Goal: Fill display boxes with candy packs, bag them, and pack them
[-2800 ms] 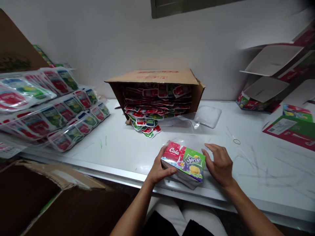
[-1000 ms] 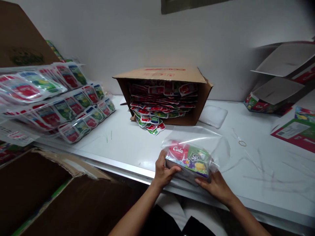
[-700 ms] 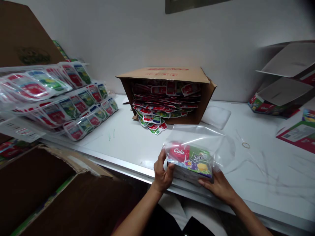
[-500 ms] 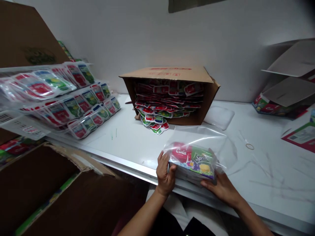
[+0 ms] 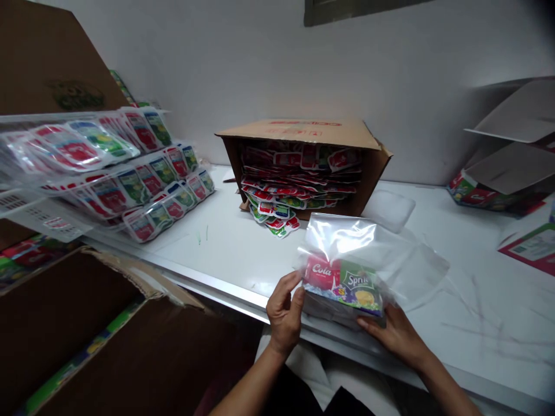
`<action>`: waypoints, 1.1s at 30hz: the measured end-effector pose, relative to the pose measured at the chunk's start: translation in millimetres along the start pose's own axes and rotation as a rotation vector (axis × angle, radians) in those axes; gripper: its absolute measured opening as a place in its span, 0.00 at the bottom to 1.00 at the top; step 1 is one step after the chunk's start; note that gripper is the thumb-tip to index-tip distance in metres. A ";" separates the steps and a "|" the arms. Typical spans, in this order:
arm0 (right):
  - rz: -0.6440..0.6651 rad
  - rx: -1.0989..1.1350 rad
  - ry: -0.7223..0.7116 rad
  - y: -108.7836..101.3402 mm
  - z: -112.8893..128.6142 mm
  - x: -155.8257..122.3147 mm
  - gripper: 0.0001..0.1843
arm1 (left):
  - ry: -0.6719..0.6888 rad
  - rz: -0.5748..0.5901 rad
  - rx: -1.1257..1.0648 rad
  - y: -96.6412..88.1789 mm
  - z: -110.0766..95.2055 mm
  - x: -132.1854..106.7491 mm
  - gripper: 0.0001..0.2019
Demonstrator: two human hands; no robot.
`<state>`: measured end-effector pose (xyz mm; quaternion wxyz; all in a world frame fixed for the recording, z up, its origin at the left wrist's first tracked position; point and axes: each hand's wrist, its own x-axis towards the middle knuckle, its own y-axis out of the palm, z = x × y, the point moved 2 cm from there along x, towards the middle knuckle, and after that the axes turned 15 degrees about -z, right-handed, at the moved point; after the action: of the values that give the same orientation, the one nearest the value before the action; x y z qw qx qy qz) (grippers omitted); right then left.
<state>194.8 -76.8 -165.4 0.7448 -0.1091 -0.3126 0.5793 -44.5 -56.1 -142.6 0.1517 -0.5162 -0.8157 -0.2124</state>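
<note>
I hold a stack of Cola and Sprite sachets (image 5: pixel 342 283) inside a clear plastic bag (image 5: pixel 390 254) at the front edge of the white table (image 5: pixel 225 254). My left hand (image 5: pixel 284 312) pinches the bag's left end, fingers closed on the plastic. My right hand (image 5: pixel 394 335) grips the stack from below at its right end. The bag's open end stands up, loose, behind the stack.
A cardboard box (image 5: pixel 303 164) on its side, full of sachets, lies at the back of the table. Trays of packed sachets (image 5: pixel 108 167) are stacked at left. An open brown carton (image 5: pixel 87 335) sits below left. Flat printed cartons (image 5: pixel 498 167) lie at right.
The stack has gone into the clear bag. My right hand moved from its side to underneath it. My left hand shifted from the stack's side to pinching the plastic. The bag's loose end rose.
</note>
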 end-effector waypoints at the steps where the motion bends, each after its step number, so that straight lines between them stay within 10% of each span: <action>1: 0.000 -0.008 0.001 -0.2 -0.7 -0.1 0.24 | 0.012 0.008 0.013 -1.3 0.5 -1.2 0.13; 11: 0.199 0.016 -0.011 -4.3 -8.2 9.0 0.36 | 0.136 0.053 0.053 -10.8 15.3 -7.2 0.17; 15: 0.365 0.139 0.044 -6.2 -13.6 19.9 0.46 | -0.023 0.077 -0.079 -5.6 13.4 -7.8 0.11; 19: 0.439 0.141 0.047 -7.4 -10.9 25.2 0.44 | -0.098 0.239 -0.079 -1.2 13.6 -5.4 0.28; 28: 0.184 -0.062 -0.144 -15.3 -6.8 13.5 0.46 | 0.011 0.076 0.032 -4.1 17.7 -8.1 0.15; 33: 0.045 0.005 -0.136 -16.9 -8.7 5.9 0.42 | -0.131 0.148 -0.020 3.1 7.7 -9.3 0.27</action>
<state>214.2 -74.7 -161.4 0.7088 -0.0745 -0.3584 0.6029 -38.0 -58.3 -152.9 0.1084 -0.5895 -0.7812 -0.1745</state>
